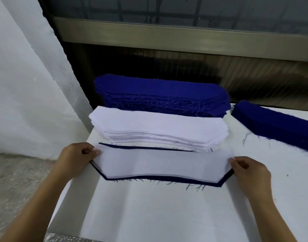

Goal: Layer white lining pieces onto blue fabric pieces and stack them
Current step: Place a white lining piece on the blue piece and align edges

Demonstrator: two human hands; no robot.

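A white lining piece (160,165) lies over a blue fabric piece (217,184) on the white table; only the blue piece's edges show around it. My left hand (78,158) pinches the lining's left end between thumb and fingers. At the right end, my right hand (250,170) pinches the lining the same way. Behind them sits a thick stack of white lining pieces (158,130), and behind that a taller stack of blue fabric pieces (160,96).
A second, lower pile of blue pieces (275,124) lies at the right on the white table (167,215). Loose blue threads are scattered around. A white cloth (27,84) hangs at the left, past the table's left edge. A dark window wall stands behind.
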